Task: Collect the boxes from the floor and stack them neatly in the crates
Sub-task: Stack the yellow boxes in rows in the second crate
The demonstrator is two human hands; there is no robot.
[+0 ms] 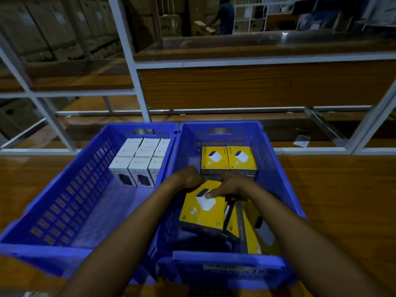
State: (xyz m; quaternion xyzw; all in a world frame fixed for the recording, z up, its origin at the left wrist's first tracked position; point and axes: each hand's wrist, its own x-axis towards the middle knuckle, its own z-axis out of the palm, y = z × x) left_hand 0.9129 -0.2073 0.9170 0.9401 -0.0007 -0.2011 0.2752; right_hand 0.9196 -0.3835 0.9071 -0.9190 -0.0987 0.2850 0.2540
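Fingers (211,192) grip yellow box (201,213) edge inside right crate (275,179).

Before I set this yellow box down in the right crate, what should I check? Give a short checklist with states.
1. Grip of left hand and right hand on the held yellow box: ok.
2. Alignment of the held yellow box with the right crate: not ok, askew.
3. Free spot before the two placed yellow boxes: cannot tell, hands cover it.
4. Tidiness of the loose yellow boxes: not ok, tilted.
5. Neatness of the white boxes in the left crate: ok.
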